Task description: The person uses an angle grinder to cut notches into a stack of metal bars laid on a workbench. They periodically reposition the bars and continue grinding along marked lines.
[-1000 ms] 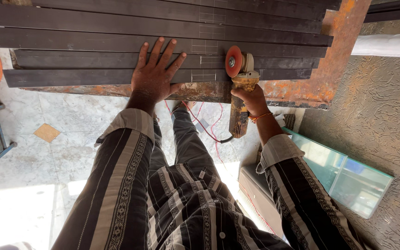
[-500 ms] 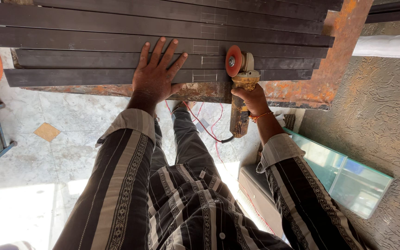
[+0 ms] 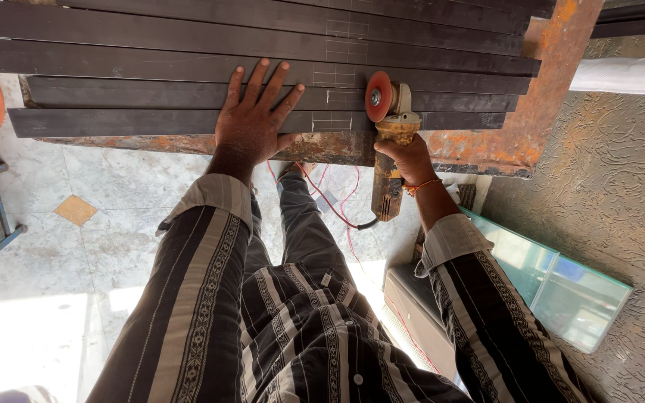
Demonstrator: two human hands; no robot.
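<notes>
Two hands: left hand (image 3: 254,123) flat on bars (image 3: 188,97); right hand (image 3: 404,157) grips grinder (image 3: 387,142).
Risk: disc (image 3: 378,96) kickback toward left fingers (image 3: 293,97), likely.

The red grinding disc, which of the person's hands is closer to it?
Right. The right hand grips the angle grinder just below the red disc; the left hand lies flat on the dark steel bars, well to the disc's left.

Dark grey steel bars (image 3: 151,71) lie under the left hand (image 3: 251,123); the right hand (image 3: 408,153) grips a yellow grinder (image 3: 390,160) with a red disc (image 3: 378,96); rust-orange desk (image 3: 531,112); black-and-cream striped sleeves (image 3: 195,298).
</notes>
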